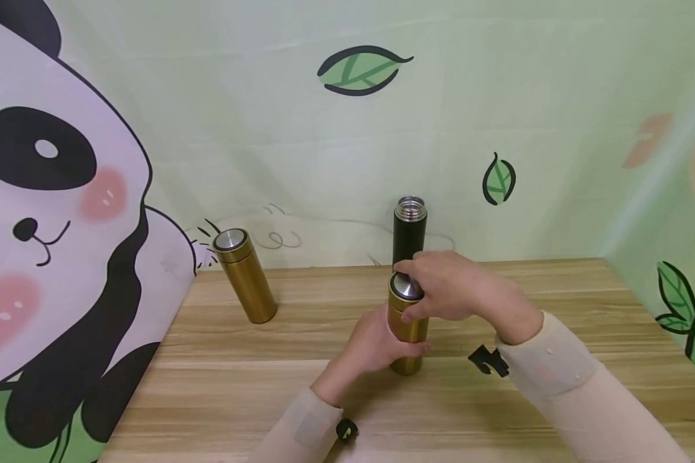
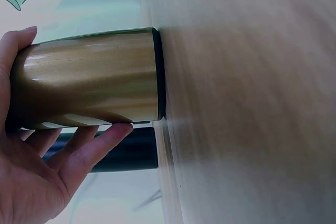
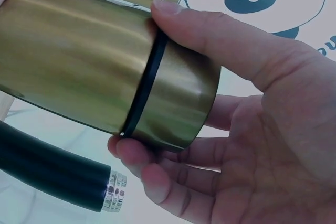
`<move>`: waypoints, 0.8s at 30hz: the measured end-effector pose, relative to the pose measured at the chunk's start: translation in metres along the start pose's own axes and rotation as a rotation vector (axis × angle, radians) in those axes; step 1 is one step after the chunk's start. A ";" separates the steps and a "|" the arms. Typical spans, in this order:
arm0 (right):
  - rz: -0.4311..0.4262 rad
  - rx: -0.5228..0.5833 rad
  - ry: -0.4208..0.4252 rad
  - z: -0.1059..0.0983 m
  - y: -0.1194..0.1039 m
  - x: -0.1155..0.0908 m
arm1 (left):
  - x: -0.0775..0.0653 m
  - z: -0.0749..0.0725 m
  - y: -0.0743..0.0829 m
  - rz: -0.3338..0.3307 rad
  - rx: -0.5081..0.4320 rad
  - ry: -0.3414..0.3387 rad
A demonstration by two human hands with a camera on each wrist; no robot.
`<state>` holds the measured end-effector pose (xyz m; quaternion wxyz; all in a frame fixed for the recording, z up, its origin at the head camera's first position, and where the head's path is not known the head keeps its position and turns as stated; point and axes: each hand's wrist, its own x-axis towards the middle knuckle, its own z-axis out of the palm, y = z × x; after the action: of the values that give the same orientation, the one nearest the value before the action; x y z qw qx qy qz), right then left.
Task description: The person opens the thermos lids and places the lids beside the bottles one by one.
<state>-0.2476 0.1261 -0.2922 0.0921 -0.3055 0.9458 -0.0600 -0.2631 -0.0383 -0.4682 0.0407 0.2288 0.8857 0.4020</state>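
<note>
A gold thermos flask (image 1: 407, 332) stands upright on the table in the head view, its silver-topped lid (image 1: 406, 287) in place. Around its body curl the fingers of my left hand (image 1: 373, 341), also seen in the left wrist view gripping the gold wall (image 2: 94, 80). My right hand (image 1: 454, 286) grips the lid from above; in the right wrist view its thumb and fingers lie on opposite sides of the lid (image 3: 181, 95), by the dark ring. Just behind stands a black thermos flask (image 1: 408, 238) without a lid, its threaded steel mouth (image 1: 410, 209) bare.
Another gold thermos flask (image 1: 246, 280) with its lid on stands at the left of the wooden table (image 1: 220, 379). A light green backdrop (image 1: 255, 128) with a panda and leaves rises behind the table's back edge.
</note>
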 end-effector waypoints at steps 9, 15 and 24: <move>-0.022 0.020 -0.012 -0.002 0.000 -0.002 | 0.000 0.000 0.000 -0.008 -0.013 -0.001; -0.026 0.021 -0.012 -0.002 0.000 -0.003 | 0.000 -0.001 0.001 -0.012 -0.009 -0.001; -0.008 0.036 -0.025 -0.003 0.000 -0.003 | -0.001 0.000 0.000 -0.017 -0.016 0.002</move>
<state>-0.2454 0.1277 -0.2891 0.1092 -0.3081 0.9422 -0.0735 -0.2622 -0.0391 -0.4682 0.0451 0.2205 0.8844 0.4089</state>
